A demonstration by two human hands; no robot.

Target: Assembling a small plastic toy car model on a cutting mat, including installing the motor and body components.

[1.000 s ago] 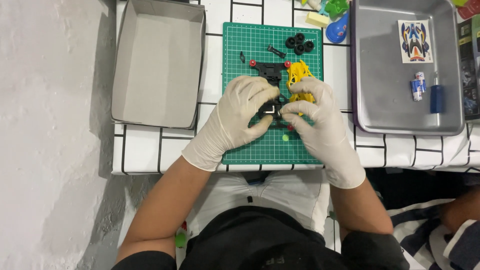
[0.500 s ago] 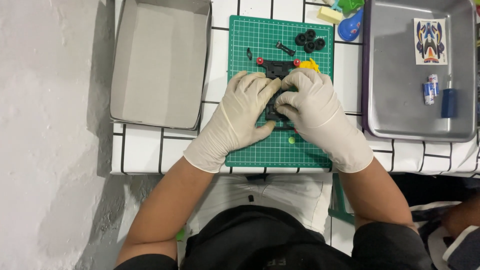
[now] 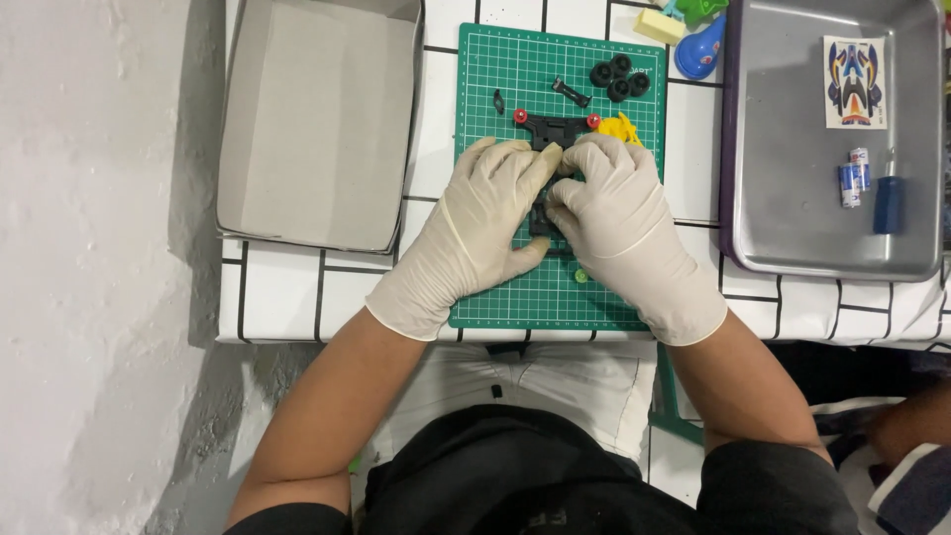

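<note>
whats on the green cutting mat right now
On the green cutting mat: four black wheels, a black bar with red rollers, yellow parts. The left hand and right hand cover most of a black part.

Cutting mat [image 3: 515, 287] centre on counter [image 3: 327, 297]. Cardboard box [image 3: 317, 119] left of mat, metal tray [image 3: 783, 149] right. Four small tyres [image 3: 620, 77] at mat's far right corner. Sticker sheet [image 3: 854, 82] and two batteries [image 3: 853, 176] in tray. Chassis part [image 3: 541, 213] mid-mat between both hands.
</note>
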